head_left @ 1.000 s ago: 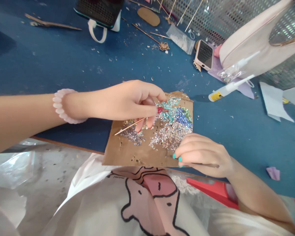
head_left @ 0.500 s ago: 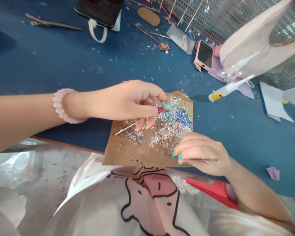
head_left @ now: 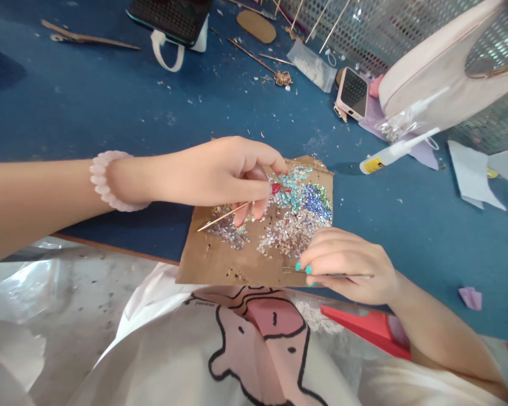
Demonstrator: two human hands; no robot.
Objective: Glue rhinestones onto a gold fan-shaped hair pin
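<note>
A brown cardboard piece (head_left: pixel 220 265) lies at the near edge of the blue table, strewn with small sparkly rhinestones (head_left: pixel 298 211) in teal, blue, green and silver. My left hand (head_left: pixel 220 172), with a pink bead bracelet at the wrist, is closed in a pinch on a thin wooden stick (head_left: pixel 222 217) whose tip rests among the stones. My right hand (head_left: pixel 347 262) rests on the cardboard's right corner, fingers closed on a thin dark metal tool (head_left: pixel 355 276) lying flat.
A glue bottle (head_left: pixel 393 151) lies right of the cardboard. Farther back are a phone (head_left: pixel 352 93), a small plastic bag (head_left: pixel 312 66), loose sticks, a pink case (head_left: pixel 432 67) and a black device (head_left: pixel 171 17). A red object (head_left: pixel 364 324) sits near my lap.
My right hand has crept slightly left and up along the cardboard's edge with its thin tool. The left hand has stayed put.
</note>
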